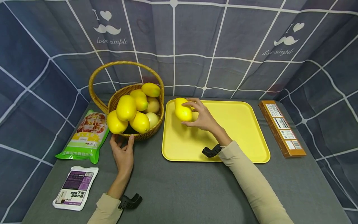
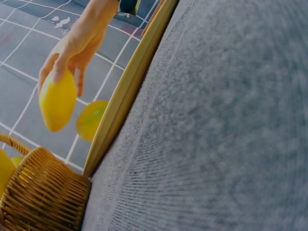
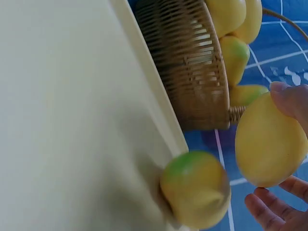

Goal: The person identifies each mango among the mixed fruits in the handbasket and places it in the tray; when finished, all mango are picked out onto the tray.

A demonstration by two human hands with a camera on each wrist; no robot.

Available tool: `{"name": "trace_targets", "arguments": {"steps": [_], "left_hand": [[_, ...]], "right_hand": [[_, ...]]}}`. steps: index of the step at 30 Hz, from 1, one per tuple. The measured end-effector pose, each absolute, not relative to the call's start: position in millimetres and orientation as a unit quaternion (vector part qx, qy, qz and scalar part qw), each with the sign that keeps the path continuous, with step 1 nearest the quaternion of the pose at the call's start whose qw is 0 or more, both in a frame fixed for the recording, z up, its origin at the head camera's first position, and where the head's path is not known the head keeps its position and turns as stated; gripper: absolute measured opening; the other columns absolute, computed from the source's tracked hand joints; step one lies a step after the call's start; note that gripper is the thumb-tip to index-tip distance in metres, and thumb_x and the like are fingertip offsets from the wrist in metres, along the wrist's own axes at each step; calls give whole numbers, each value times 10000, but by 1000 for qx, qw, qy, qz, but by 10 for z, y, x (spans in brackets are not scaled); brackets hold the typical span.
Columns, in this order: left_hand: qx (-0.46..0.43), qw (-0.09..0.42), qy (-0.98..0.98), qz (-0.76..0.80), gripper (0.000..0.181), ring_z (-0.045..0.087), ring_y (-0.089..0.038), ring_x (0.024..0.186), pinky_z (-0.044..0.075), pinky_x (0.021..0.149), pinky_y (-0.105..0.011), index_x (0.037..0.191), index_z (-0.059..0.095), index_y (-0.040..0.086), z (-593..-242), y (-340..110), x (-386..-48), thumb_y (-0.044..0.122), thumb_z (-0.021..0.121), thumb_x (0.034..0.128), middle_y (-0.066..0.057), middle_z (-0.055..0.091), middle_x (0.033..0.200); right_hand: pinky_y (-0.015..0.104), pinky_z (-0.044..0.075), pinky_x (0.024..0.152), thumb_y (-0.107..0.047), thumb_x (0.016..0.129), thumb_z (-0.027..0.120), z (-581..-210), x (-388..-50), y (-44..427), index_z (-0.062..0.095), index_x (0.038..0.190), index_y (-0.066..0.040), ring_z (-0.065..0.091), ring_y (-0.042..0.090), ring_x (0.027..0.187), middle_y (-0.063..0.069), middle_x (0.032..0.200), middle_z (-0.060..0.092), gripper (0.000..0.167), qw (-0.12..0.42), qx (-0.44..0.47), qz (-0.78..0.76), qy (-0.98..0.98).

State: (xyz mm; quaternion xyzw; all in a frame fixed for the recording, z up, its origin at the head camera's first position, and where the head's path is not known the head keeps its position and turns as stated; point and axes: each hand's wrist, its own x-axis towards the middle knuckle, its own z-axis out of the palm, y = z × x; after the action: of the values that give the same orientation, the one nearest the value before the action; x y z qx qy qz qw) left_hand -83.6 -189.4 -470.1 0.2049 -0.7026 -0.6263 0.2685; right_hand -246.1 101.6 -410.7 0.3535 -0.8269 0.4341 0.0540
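Observation:
My right hand [image 1: 202, 118] holds a yellow mango [image 1: 183, 114] between thumb and fingers, above the left part of the yellow tray [image 1: 223, 137]. Another mango [image 3: 195, 190], green at one end, lies on the tray just beyond it; in the head view the held one partly covers it. The wicker basket [image 1: 152, 132] stands left of the tray, heaped with several yellow mangoes [image 1: 126, 108] and paler round fruits [image 1: 152, 119]. At the basket's near side, my left hand [image 1: 123, 155] touches it with thumb and fingers spread; its fingertips are partly hidden.
Left of the basket lies a green food bag [image 1: 86, 133], with a white and purple pouch [image 1: 75, 188] nearer. A brown box [image 1: 282, 129] sits right of the tray. Grey checked cloth [image 1: 195, 71] walls the back and sides. The basket's tall handle [image 1: 126, 63] arches above the fruit.

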Motion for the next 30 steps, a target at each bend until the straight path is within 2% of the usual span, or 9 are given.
{"name": "trace_targets", "arguments": {"steps": [10, 15, 30], "left_hand": [[204, 265, -706, -625, 727, 415, -252, 1328, 410, 793, -84, 1524, 253, 163, -4698, -1899, -830, 333, 657, 944, -63, 344, 1511], [204, 261, -705, -627, 735, 403, -257, 1342, 408, 790, -84, 1531, 241, 174, -4703, -1908, -831, 315, 661, 944, -60, 332, 1524], [211, 259, -704, -627, 728, 418, -247, 1334, 409, 795, -66, 1520, 260, 166, -4691, -1901, -829, 352, 659, 940, -69, 354, 1503]], "right_hand": [[442, 509, 945, -223, 714, 889, -4210, -2537, 1358, 596, 1299, -149, 503, 279, 1231, 98, 1436, 419, 659, 66, 306, 446, -839], [482, 490, 960, -216, 721, 889, -4266, -2567, 1533, 583, 1315, -139, 480, 318, 1251, 116, 1457, 393, 672, 55, 275, 443, -851], [467, 497, 969, -226, 717, 895, -4539, -2658, 1721, 572, 1328, -121, 462, 342, 1289, 134, 1491, 356, 699, 25, 247, 433, -867]]}}
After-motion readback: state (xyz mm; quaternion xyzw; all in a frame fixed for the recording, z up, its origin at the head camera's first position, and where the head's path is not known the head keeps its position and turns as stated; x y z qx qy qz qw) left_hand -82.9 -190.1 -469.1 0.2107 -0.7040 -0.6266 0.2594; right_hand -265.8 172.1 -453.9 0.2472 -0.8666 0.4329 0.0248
